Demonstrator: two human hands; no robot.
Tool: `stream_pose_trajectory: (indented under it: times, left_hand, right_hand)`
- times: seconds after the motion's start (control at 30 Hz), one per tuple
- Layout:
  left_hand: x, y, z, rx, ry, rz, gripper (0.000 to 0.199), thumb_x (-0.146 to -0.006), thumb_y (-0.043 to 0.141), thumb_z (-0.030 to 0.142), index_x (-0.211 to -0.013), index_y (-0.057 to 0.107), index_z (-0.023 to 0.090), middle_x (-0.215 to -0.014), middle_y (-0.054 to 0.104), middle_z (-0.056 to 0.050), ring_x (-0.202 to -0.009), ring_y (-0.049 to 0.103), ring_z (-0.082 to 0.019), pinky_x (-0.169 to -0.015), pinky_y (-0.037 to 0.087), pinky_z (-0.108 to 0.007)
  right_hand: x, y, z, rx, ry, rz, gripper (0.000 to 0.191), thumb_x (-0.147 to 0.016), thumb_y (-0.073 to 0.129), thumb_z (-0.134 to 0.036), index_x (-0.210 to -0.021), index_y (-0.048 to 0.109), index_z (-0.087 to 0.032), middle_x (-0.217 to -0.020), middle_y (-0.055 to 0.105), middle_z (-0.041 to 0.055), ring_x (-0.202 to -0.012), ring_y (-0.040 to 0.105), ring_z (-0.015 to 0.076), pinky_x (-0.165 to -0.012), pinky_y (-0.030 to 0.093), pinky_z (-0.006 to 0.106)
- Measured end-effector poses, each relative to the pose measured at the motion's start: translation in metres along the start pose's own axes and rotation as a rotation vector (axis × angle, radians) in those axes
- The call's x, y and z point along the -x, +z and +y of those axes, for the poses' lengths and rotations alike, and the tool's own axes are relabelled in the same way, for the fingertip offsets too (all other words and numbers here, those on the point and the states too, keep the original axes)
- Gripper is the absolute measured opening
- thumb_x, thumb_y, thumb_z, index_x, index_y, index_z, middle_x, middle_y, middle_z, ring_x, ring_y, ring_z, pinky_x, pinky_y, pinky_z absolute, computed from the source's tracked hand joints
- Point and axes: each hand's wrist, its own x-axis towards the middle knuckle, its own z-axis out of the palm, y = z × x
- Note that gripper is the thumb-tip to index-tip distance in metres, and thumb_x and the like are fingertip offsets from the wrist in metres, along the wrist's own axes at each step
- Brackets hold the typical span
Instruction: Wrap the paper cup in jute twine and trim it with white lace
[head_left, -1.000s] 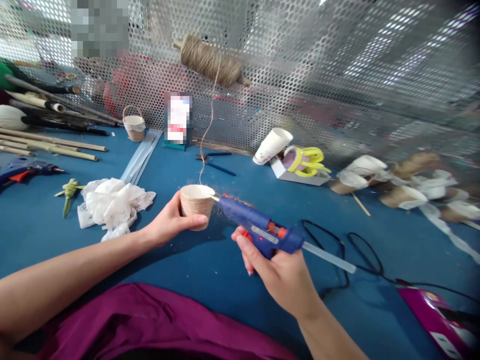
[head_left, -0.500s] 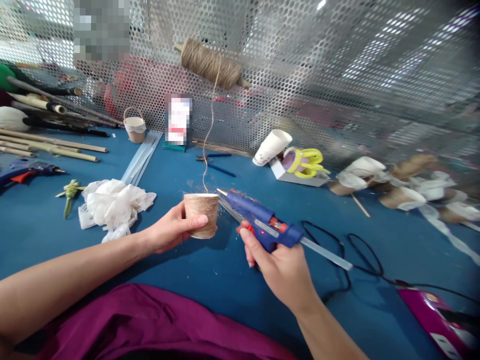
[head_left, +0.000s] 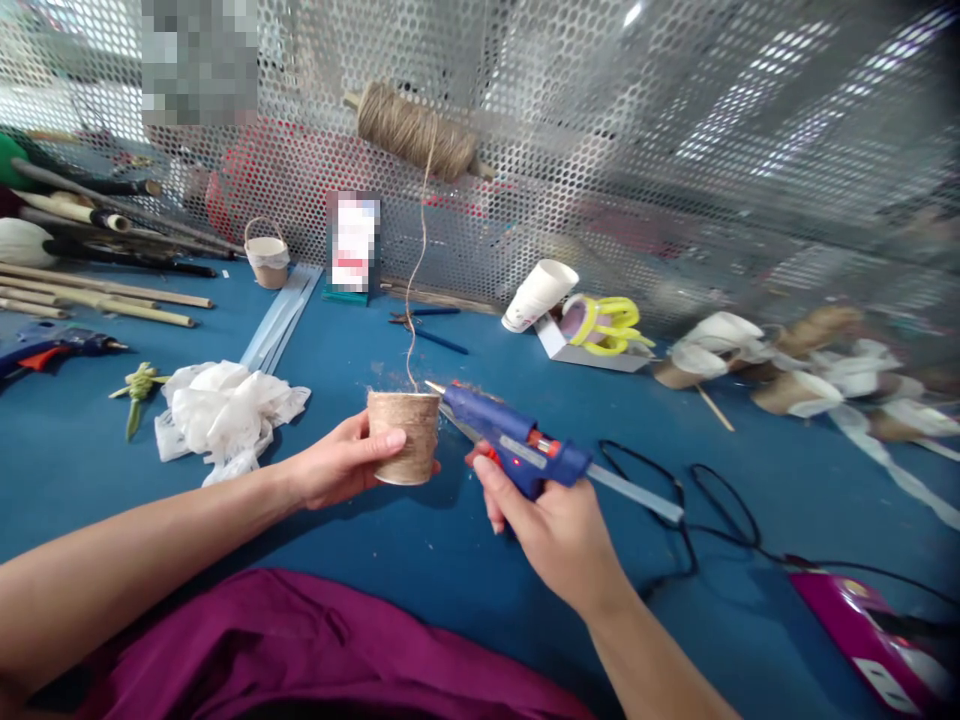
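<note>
- A small brown cup [head_left: 409,440] is held up over the blue desk [head_left: 420,570] by the left hand [head_left: 349,462]; the thumb is pressed on its front and the fingers are wrapped behind it.
- A blue glue gun [head_left: 499,430] is gripped by its handle in the right hand [head_left: 559,535], and its tip is pointed at the top edge of the cup. Whether the edge is touched by the tip cannot be told.
- The two hands are kept apart, with the gun's front end between them.
- A clear glue stick [head_left: 637,492] is stuck in the back of the gun.
- The cup's side is covered in brown string [head_left: 415,270], and a loose piece is hung down to the cup from a fat roll [head_left: 416,130] up by the metal wall [head_left: 570,130].
- A bunched white cloth [head_left: 229,410] is laid left of the cup.
- A tiny basket [head_left: 268,265] is placed farther back.
- Yellow-handled scissors [head_left: 611,322] are set beside a white paper cup [head_left: 541,295].
</note>
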Motion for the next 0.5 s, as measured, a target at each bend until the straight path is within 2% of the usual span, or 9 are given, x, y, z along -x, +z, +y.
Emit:
stream_pose_trajectory:
  times: [0.17,0.3,0.37,0.43,0.5]
  left_hand:
    - [0.0,-0.001,0.001,-0.016,0.011,0.006,0.052,-0.064,0.078,0.036,-0.106,0.059,0.012,-0.101,0.066,-0.011,-0.089,0.065,-0.02,-0.085,0.048,-0.033]
    - [0.0,0.001,0.001,-0.106,0.007,0.007,0.061,-0.061,0.078,0.043,-0.109,0.056,0.013,-0.103,0.064,-0.011,-0.093,0.063,-0.022,-0.086,0.047,-0.036]
    - [0.002,0.002,0.003,-0.255,0.035,0.042,0.067,-0.061,0.076,0.047,-0.113,0.052,0.013,-0.108,0.062,-0.012,-0.099,0.06,-0.025,-0.088,0.045,-0.038]
    - [0.003,0.0,0.005,-0.503,0.092,0.105,0.069,-0.06,0.077,0.044,-0.116,0.048,0.014,-0.113,0.06,-0.013,-0.106,0.055,-0.027,-0.093,0.042,-0.04]
    - [0.002,-0.004,0.007,-0.777,0.165,0.174,0.069,-0.06,0.078,0.039,-0.117,0.047,0.014,-0.117,0.057,-0.013,-0.112,0.051,-0.029,-0.099,0.037,-0.041]
  right_hand:
    - [0.001,0.001,-0.001,-0.195,-0.012,-0.001,0.026,-0.082,0.055,-0.041,-0.082,0.059,-0.015,-0.043,0.049,-0.0051,-0.037,0.048,0.0103,-0.041,0.046,0.024]
    - [-0.006,-0.001,0.006,-0.235,0.102,-0.043,0.033,-0.078,0.059,-0.046,-0.083,0.06,-0.014,-0.044,0.051,-0.0048,-0.036,0.047,0.0098,-0.039,0.043,0.024]
    - [-0.018,-0.01,0.015,-0.264,0.154,-0.011,0.036,-0.075,0.062,-0.048,-0.086,0.061,-0.014,-0.051,0.056,-0.0034,-0.04,0.049,0.0098,-0.042,0.044,0.024]
    - [-0.034,-0.024,0.026,-0.295,0.174,0.091,0.039,-0.068,0.069,-0.045,-0.091,0.064,-0.013,-0.062,0.06,-0.002,-0.05,0.053,0.0103,-0.05,0.046,0.024]
    - [-0.052,-0.04,0.039,-0.259,0.294,0.187,0.039,-0.066,0.071,-0.042,-0.091,0.065,-0.013,-0.062,0.059,-0.0028,-0.054,0.053,0.0104,-0.052,0.045,0.024]
